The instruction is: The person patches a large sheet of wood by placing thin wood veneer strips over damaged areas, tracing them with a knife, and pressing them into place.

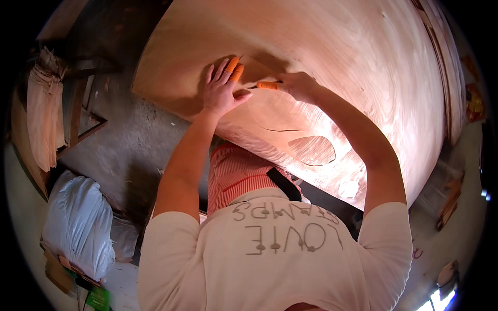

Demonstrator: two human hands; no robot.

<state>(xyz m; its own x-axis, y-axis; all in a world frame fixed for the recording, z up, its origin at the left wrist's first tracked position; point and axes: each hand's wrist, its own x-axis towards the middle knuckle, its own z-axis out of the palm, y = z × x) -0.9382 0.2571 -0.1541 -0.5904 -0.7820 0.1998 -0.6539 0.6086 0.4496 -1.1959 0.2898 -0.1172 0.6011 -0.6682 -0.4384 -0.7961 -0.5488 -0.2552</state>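
A large, pale wood veneer sheet (358,62) spreads in front of me, its near edge against my body. My left hand (221,92) lies on it near its left side, fingers spread, with orange covers on two fingers. To its right, my right hand (301,87) is closed round a slim knife-like tool (252,87) with a dark tip pointing left. An orange piece shows between that tip and the hand; whether it covers a finger or the handle, I cannot tell. Nearer me, the sheet has a leaf-shaped outline (313,151) and a dark curved slit (280,130).
Left of the sheet is a grey floor (150,132). A bundle of thin wood strips (45,111) leans by a dark frame (92,124) at the far left. Below it stands a bulky load wrapped in white plastic (78,223). More sheet edges (448,78) rise at the right.
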